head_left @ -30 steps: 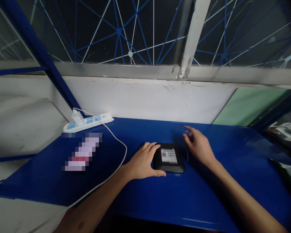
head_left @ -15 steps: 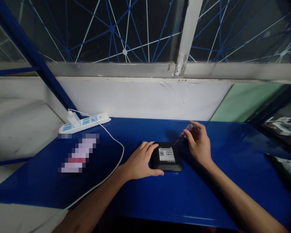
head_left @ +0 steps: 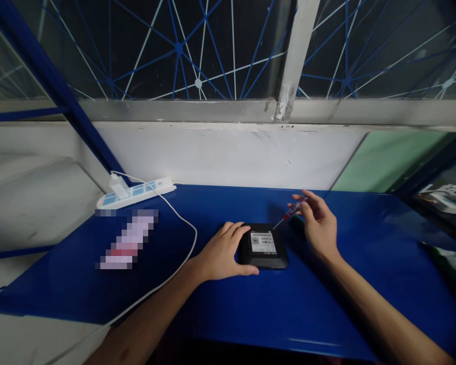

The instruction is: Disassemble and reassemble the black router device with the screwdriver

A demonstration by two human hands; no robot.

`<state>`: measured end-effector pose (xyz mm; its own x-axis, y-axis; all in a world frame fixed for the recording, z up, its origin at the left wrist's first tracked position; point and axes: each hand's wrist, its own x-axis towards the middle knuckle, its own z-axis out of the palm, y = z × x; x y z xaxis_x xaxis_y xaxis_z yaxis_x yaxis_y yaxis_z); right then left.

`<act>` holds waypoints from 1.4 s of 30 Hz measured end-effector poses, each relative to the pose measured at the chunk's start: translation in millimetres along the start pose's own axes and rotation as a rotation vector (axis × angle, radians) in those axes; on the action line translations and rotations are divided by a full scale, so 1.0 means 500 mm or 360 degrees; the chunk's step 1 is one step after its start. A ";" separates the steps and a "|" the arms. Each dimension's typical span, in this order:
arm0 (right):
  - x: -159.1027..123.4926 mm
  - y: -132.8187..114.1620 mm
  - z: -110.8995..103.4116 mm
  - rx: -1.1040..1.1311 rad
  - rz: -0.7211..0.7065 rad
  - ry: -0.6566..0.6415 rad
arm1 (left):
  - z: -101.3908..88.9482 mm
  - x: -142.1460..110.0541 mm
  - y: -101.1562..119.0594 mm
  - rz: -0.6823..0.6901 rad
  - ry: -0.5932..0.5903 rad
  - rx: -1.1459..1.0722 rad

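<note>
A flat black electronic box [head_left: 264, 262] with a white printed label and QR code on its upper face lies on the blue table. Around its left side is my left hand [head_left: 228, 253], fingers on the far left corner and thumb by the near edge, gripping it. My right hand [head_left: 319, 223] holds a slim screwdriver [head_left: 297, 207] with a clear purplish handle and a red collar. Tilted down to the left, its thin shaft meets the far right corner of the box; whether the tip sits in a screw is too small to tell.
On the far left stands a white power strip [head_left: 152, 188] with a plugged-in charger [head_left: 119, 186]. Its white cable [head_left: 195, 233] runs over the table toward my left forearm. A blurred-out pinkish item [head_left: 131, 241] lies left; a dark green and silvery packet [head_left: 450, 261] lies right.
The screwdriver has swung from beside the box to its far right corner, held in my right hand. My left hand stays on the box. The view shifted slightly.
</note>
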<state>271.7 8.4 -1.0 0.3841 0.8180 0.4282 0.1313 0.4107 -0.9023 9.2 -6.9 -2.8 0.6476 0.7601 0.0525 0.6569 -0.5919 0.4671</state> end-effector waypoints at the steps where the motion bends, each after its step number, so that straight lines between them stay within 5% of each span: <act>1: -0.001 0.000 0.000 0.0006 0.0025 -0.0005 | -0.001 0.000 0.000 -0.0003 -0.0005 -0.0002; 8: 0.005 0.008 -0.004 -0.0081 -0.0084 0.0103 | -0.004 0.000 0.000 -0.0010 -0.0009 -0.0013; 30: -0.010 0.005 -0.004 -0.0101 0.0034 -0.0056 | 0.002 -0.001 -0.003 0.0012 0.0039 -0.0030; 42: -0.013 0.001 -0.001 -0.0224 -0.0079 -0.0024 | 0.001 -0.001 -0.004 0.0010 0.0027 -0.0055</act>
<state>270.0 3.0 -4.2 0.3604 0.8043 0.4724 0.2770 0.3913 -0.8776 7.9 -6.2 -4.5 0.6448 0.7611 0.0705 0.6390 -0.5873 0.4968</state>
